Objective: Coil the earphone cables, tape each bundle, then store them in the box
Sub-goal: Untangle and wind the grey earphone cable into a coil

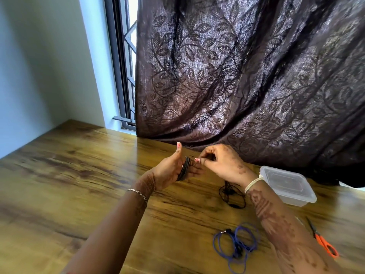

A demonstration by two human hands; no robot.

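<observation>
We're mid-coil w/ the first earphone. The left grip (pixel 173 169) is spread: thumb up, fingers straight and acting as a former, w/ the dark cable (pixel 184 169) wound round them in several tight turns. The right grip (pixel 223 163) sits just beside the left fingertips, thumb and fingers pressed together, pinching what looks like the cable's free end. It's thin and partly hidden, so we can't be 100% sure.

Handling, as we judge it: the cable is v. light, soft and springy. It has no stiffness to hold a loop by itself, so the turns will prob. fan out the moment tension drops. The smooth jacket could also slide off the fingertips. Best hold is across the whole bundle, i.e. pinch all turns together at one spot before slipping it off. Don't tug at the thin end near plug or buds, since those joints are likely the weak pts.

Elsewhere on the bench (pixel 79 175), a second black earphone (pixel 232 194) lies loose under the right wrist and a blue earphone (pixel 236 246) is nearer us. The clear box (pixel 292 201) stands to the right w/ its lid seemingly on, and the orange scissors (pixel 324 244) are near the right edge. We see no tape in view.
</observation>
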